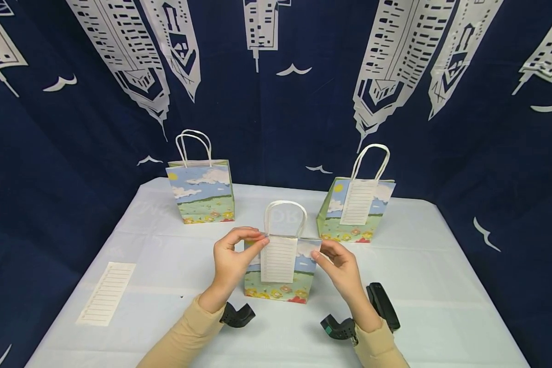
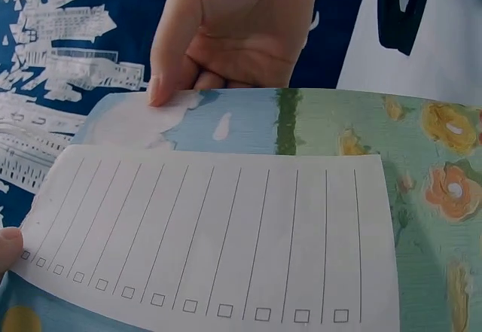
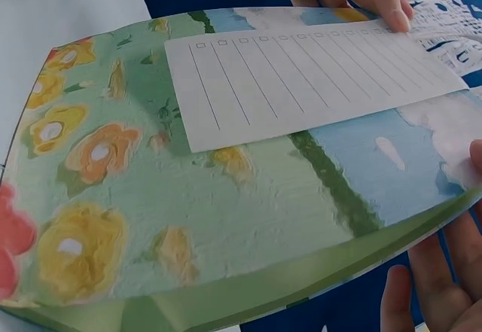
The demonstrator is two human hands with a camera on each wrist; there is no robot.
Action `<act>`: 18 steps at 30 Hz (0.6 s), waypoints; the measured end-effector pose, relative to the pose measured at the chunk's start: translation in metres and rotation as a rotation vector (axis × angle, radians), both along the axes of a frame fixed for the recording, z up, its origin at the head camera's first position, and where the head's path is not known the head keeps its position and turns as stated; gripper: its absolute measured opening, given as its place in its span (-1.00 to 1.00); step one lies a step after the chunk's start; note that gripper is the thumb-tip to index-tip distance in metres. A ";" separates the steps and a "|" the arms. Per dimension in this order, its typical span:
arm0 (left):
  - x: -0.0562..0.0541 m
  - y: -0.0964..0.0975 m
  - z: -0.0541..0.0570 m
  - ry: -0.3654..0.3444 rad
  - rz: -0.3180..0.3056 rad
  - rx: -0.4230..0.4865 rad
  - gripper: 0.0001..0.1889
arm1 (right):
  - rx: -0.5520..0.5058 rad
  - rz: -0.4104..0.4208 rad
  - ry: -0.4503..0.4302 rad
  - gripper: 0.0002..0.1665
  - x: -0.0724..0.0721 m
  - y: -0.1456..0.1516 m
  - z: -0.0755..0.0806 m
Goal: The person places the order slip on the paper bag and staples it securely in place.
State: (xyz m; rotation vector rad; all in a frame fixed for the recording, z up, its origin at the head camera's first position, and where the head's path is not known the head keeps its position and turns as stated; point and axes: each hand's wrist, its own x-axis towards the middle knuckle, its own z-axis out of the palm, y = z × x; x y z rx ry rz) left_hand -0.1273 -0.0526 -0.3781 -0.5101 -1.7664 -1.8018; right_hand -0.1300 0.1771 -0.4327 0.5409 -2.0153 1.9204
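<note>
A small paper gift bag with a painted meadow and sky stands at the middle front, its white handle up. Against its front lies a white checklist slip, lined and with small boxes. The left hand pinches the slip's top left corner together with the bag's rim, thumb in front. At the bag's upper right edge, the right hand holds the side between thumb and fingers. In the right wrist view, the left thumb presses on the slip, and part of the right hand shows behind the bag.
A matching bag stands at the back left. Another bag, at the back right, carries a similar slip by its handle. One loose slip lies at left. A black stapler-like object lies beside the right wrist.
</note>
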 end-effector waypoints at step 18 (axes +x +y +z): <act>-0.007 0.011 -0.018 0.099 0.093 0.008 -0.79 | 0.067 -0.009 -0.031 -0.45 -0.011 -0.021 0.015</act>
